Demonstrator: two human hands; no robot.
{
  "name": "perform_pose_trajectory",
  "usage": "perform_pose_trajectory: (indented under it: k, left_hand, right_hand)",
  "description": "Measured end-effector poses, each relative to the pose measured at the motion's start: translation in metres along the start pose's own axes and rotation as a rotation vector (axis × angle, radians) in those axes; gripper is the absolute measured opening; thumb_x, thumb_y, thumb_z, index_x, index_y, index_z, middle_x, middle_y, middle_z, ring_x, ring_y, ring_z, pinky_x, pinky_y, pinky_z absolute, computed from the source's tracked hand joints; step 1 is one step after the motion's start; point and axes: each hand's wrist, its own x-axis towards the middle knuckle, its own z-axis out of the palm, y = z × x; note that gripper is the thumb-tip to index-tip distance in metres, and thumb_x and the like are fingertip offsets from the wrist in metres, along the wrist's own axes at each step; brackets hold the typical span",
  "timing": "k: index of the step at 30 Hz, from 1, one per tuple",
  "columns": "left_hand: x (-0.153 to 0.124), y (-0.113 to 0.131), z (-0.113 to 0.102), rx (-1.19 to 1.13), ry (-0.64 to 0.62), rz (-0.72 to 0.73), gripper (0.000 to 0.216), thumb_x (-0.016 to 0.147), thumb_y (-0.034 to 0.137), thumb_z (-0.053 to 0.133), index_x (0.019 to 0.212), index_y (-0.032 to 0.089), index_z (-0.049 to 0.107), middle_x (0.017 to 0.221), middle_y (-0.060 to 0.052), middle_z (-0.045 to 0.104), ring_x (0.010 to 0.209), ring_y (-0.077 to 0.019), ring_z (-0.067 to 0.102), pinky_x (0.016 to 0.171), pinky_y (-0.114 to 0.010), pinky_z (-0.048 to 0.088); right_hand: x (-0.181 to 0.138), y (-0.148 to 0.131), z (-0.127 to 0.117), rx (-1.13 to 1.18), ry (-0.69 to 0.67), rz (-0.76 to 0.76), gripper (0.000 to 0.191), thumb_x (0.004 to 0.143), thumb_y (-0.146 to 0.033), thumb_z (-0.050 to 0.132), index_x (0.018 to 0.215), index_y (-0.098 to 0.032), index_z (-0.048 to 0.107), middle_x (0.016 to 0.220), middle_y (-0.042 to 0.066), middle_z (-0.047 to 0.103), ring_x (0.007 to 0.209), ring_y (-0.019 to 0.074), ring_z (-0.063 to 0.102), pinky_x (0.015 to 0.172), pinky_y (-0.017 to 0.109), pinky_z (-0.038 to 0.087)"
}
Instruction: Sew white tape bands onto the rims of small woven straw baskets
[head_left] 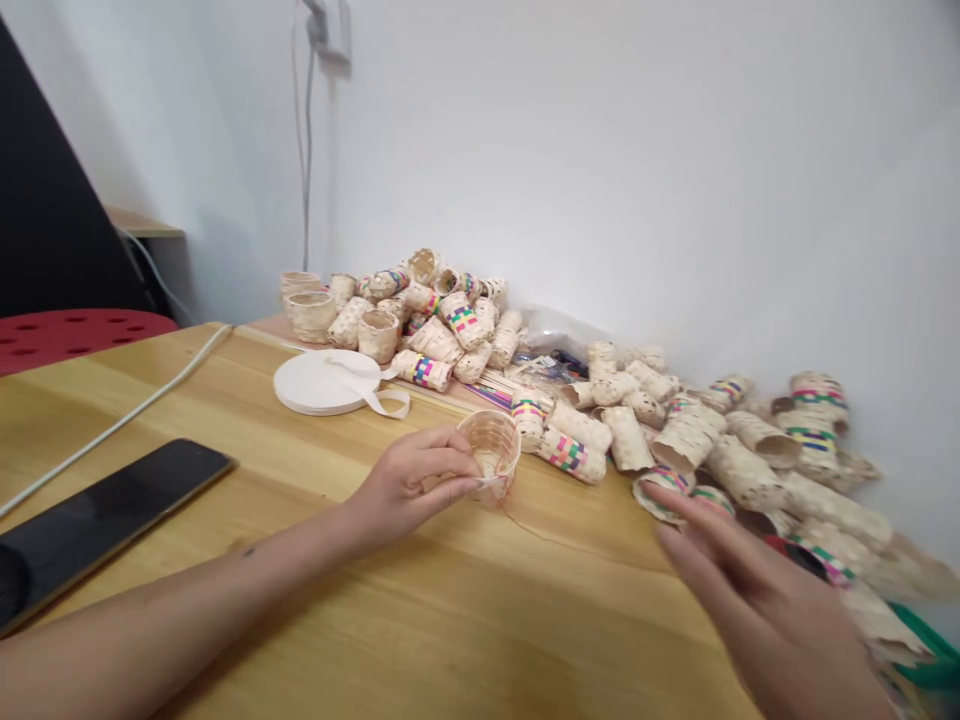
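Observation:
A small woven basket (491, 445), pale and cup-shaped, rests on the wooden table with its open mouth showing. My left hand (420, 478) pinches its near rim between thumb and fingers. Reddish thread (577, 548) is stitched along that rim and runs across the tabletop to my right hand (765, 600). That hand is blurred and raised at the right, thumb and forefinger close together on the thread's end; whether a needle is there I cannot make out. A flat white roll of ribbon (326, 382) lies behind my left hand, its loose end curling.
Many woven tubes and cups (457, 320), some with coloured bands, are heaped along the wall and down the right side. A black phone (112, 520) and a white cable (127, 425) lie at the left. A red stool (75, 338) stands beyond the table (420, 620).

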Motion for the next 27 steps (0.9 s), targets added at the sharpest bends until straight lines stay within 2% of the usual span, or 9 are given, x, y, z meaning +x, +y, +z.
perform_pose_trajectory:
  k: [2,5,7,10,14,19,22,25,27]
  left_hand:
    - [0.001,0.001,0.000,0.009,0.010,0.027,0.010,0.086,0.015,0.058,0.084,0.014,0.068,0.083,-0.005,0.060,0.076,-0.0120,0.057,0.068,-0.022,0.045]
    - [0.001,0.001,0.001,0.026,0.027,0.054,0.010,0.086,0.015,0.058,0.084,0.015,0.068,0.083,-0.005,0.060,0.076,-0.0119,0.058,0.068,-0.022,0.045]
    - [0.000,0.000,0.002,0.030,0.006,0.040,0.011,0.086,0.016,0.058,0.084,0.015,0.068,0.082,-0.005,0.060,0.075,-0.0120,0.058,0.067,-0.022,0.046]
    - [-0.001,0.001,0.004,0.032,-0.036,0.024,0.012,0.087,0.017,0.057,0.083,0.015,0.069,0.080,-0.005,0.061,0.074,-0.0120,0.057,0.067,-0.021,0.045]
    - [-0.002,0.004,0.006,0.057,-0.083,0.066,0.012,0.086,0.016,0.057,0.083,0.015,0.069,0.080,-0.005,0.062,0.075,-0.0123,0.058,0.066,-0.020,0.045]
    - [-0.004,0.004,0.009,0.049,-0.135,0.064,0.011,0.085,0.014,0.059,0.083,0.015,0.069,0.080,-0.005,0.062,0.074,-0.0116,0.057,0.065,-0.019,0.044]
    - [-0.003,0.004,0.010,-0.013,-0.146,0.030,0.009,0.085,0.013,0.059,0.083,0.014,0.068,0.079,-0.004,0.062,0.073,-0.0104,0.058,0.066,-0.018,0.045]
    - [-0.002,0.004,0.011,-0.078,-0.153,0.020,0.009,0.084,0.012,0.060,0.083,0.013,0.068,0.079,-0.004,0.062,0.073,-0.0098,0.059,0.067,-0.017,0.046]
    - [-0.001,0.005,0.011,-0.107,-0.147,0.011,0.009,0.085,0.012,0.059,0.083,0.013,0.068,0.080,-0.004,0.062,0.074,-0.0103,0.059,0.067,-0.018,0.047]
  right_hand:
    - [0.021,-0.014,0.021,0.088,-0.148,0.035,0.036,0.088,-0.048,0.048,0.110,-0.027,0.068,0.054,-0.003,0.051,0.053,0.0148,0.050,0.050,0.025,0.037]
    - [0.046,-0.030,0.056,0.212,-0.343,0.083,0.030,0.086,-0.044,0.049,0.090,-0.022,0.069,0.051,-0.005,0.040,0.050,0.0128,0.042,0.049,0.025,0.027]
    - [0.052,-0.034,0.073,0.285,-0.413,0.107,0.028,0.085,-0.043,0.050,0.081,-0.020,0.066,0.051,-0.006,0.037,0.049,0.0118,0.038,0.048,0.025,0.023]
    - [0.049,-0.032,0.085,0.385,-0.453,0.125,0.026,0.084,-0.041,0.051,0.080,-0.019,0.065,0.053,-0.005,0.036,0.050,0.0111,0.036,0.048,0.024,0.022]
    - [0.041,-0.031,0.092,0.488,-0.456,0.172,0.022,0.079,-0.037,0.056,0.073,-0.018,0.063,0.051,-0.006,0.034,0.049,0.0098,0.031,0.048,0.024,0.019]
    - [0.038,-0.026,0.098,0.768,-0.467,0.294,0.022,0.074,-0.037,0.061,0.066,-0.018,0.054,0.053,-0.006,0.036,0.050,0.0088,0.031,0.048,0.022,0.021]
    - [0.039,-0.014,0.086,1.136,-0.477,0.388,0.025,0.077,-0.040,0.061,0.070,-0.020,0.049,0.054,-0.008,0.030,0.047,0.0078,0.024,0.046,0.021,0.021]
    - [0.043,-0.004,0.067,1.567,-0.403,0.406,0.028,0.075,-0.035,0.067,0.065,-0.020,0.045,0.057,-0.008,0.022,0.049,0.0083,0.017,0.044,0.020,0.021]
    - [0.045,-0.002,0.062,1.539,-0.340,0.403,0.025,0.075,-0.034,0.068,0.066,-0.020,0.050,0.057,-0.008,0.023,0.049,0.0082,0.019,0.044,0.020,0.022]
